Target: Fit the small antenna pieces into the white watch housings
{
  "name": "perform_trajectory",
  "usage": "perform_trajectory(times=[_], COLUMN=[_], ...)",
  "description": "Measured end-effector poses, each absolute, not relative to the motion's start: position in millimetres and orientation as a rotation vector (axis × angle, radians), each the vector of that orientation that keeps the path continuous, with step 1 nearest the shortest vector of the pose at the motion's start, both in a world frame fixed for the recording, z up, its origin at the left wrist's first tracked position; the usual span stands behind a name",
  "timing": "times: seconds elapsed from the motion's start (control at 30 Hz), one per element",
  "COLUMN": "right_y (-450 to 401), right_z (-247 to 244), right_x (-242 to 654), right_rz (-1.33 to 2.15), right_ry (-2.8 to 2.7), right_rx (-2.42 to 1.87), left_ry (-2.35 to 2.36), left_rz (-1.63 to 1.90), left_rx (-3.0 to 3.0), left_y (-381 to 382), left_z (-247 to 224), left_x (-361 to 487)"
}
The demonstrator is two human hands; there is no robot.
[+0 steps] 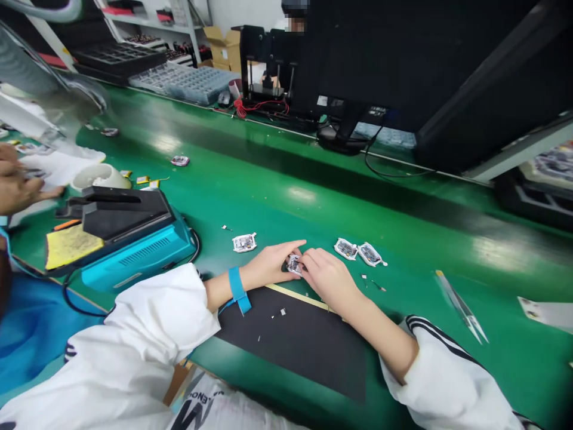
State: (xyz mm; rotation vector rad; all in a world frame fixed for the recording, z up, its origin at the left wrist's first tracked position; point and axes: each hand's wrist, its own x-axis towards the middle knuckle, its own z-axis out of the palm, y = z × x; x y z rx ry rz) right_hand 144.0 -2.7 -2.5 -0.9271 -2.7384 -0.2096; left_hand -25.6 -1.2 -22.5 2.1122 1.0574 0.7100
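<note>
My left hand (271, 261) is closed around the edge of a small white-framed electronic device (293, 264), its circuit board facing up. From the other side, the fingers of my right hand (329, 276) press on the same device. Behind my left hand lies a similar open device (244, 242). Two more, a white-rimmed board (346, 248) and its neighbour (369, 254), lie beyond my right hand. A tiny wired part (282, 312) rests on the black mat (308, 346) below my hands, and another small part (364, 277) is on the green bench. A blue strap circles my left wrist.
Tweezers (463, 307) lie to the right on the green bench (430, 239). A teal soldering station (138, 251) with a yellow sponge (71, 246) stands at left, near a co-worker's hand (22, 185). A black monitor (371, 71) and clear trays (188, 82) are at the back.
</note>
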Motion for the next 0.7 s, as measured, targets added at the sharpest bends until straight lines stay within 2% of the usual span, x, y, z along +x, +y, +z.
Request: perform_trajectory(times=[0.2, 0.53, 0.7], right_y=[9, 18, 15], right_z=[-1, -9, -7], right_x=[141, 142, 144], right_rz=[-0.234, 0.079, 0.045], right_ry=[-2.705, -2.58, -2.598], right_rx=[-0.839, -0.769, -0.833], left_ry=[1.056, 1.105, 1.151], left_rz=[0.774, 0.817, 0.818], left_rx=[1.988, 1.89, 1.897], left_y=[0, 0, 0], left_z=[-22, -23, -23], left_x=[-26, -24, -24])
